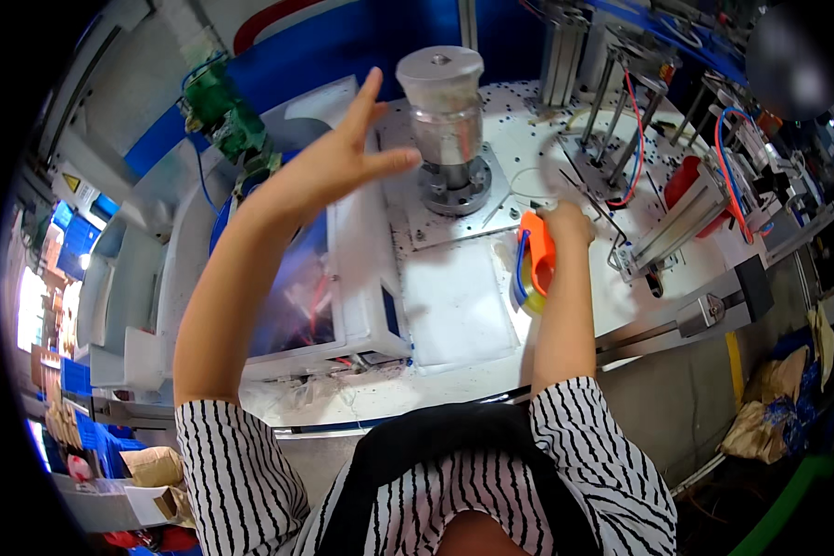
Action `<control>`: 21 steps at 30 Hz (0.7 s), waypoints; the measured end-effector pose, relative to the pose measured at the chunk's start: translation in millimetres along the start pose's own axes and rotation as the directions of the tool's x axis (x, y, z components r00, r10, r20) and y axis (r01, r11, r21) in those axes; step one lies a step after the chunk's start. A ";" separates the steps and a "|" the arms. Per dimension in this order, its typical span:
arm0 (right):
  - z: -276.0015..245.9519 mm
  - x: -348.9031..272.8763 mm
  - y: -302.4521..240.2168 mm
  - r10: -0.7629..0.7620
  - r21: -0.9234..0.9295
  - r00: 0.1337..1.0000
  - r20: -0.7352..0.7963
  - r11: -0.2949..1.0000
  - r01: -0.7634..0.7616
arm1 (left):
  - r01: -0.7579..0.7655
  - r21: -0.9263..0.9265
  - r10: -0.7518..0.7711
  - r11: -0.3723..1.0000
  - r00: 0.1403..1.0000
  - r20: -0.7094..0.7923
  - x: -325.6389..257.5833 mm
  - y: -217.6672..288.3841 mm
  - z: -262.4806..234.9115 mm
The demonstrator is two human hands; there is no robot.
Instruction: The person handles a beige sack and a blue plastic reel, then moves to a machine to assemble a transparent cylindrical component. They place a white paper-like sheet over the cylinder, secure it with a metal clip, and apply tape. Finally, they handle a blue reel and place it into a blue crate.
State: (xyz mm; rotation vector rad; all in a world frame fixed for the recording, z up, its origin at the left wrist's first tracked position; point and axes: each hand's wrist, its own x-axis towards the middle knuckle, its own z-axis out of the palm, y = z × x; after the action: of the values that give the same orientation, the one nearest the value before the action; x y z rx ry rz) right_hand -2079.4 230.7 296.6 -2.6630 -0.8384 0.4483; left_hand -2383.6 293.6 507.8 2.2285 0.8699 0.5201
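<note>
My left hand (347, 153) is raised with its fingers spread, just left of an upright metal cylinder with a pale, wider cap (441, 76). The cylinder stands on a round bolted flange (456, 196). Nothing shows in that hand. My right hand (567, 222) is low over the white worktop with its fingers curled; what they hold, if anything, is hidden. Touching or close beside it is an orange plastic piece (539, 248) with a blue edge and a yellowish round part below. Near its fingers lie a thin pale loop (531, 183) and a dark thin rod (595, 202).
A white sheet (459, 306) lies in front of the flange. At left stands a white-framed bin (372, 278) below a green machine part (222, 111). Metal posts (612, 111) and a fixture with red and blue tubes (686, 218) crowd the right. Dark pellets dot the worktop (519, 116).
</note>
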 end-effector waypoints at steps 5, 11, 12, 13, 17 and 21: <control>33.0 36.7 12.2 -0.188 -0.135 0.982 -0.003 0.973 0.186 | -0.281 0.040 0.262 0.959 0.932 0.250 -110.2 21.0 -18.7; 15.5 1.9 5.0 -0.225 -0.011 0.943 -0.246 0.973 0.229 | -0.435 0.005 0.378 0.900 0.787 0.488 -194.6 20.6 -8.5; 10.6 -5.9 6.8 -0.274 -0.017 0.893 -0.357 0.958 0.287 | -0.477 0.005 0.407 0.879 0.757 0.511 -199.0 19.8 -4.6; 6.3 -11.9 10.1 -0.316 -0.029 0.829 -0.462 0.939 0.341 | -0.479 -0.012 0.418 0.878 0.753 0.508 -199.4 19.1 -1.2; -13.4 -34.4 15.4 -0.379 -0.011 0.687 -0.620 0.880 0.476 | -0.322 -0.066 0.327 0.944 0.896 0.301 -168.3 22.9 14.1; -26.7 -72.2 2.6 -0.326 0.106 0.766 -0.554 0.885 0.453 | -0.181 -0.135 0.176 0.974 0.983 -0.050 -67.9 2.9 47.6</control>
State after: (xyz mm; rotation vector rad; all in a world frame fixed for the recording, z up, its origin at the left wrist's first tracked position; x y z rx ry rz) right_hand -2124.2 180.5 334.1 -2.1329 -1.0444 -0.2679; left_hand -2402.5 222.6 469.2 2.1855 0.6346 0.6881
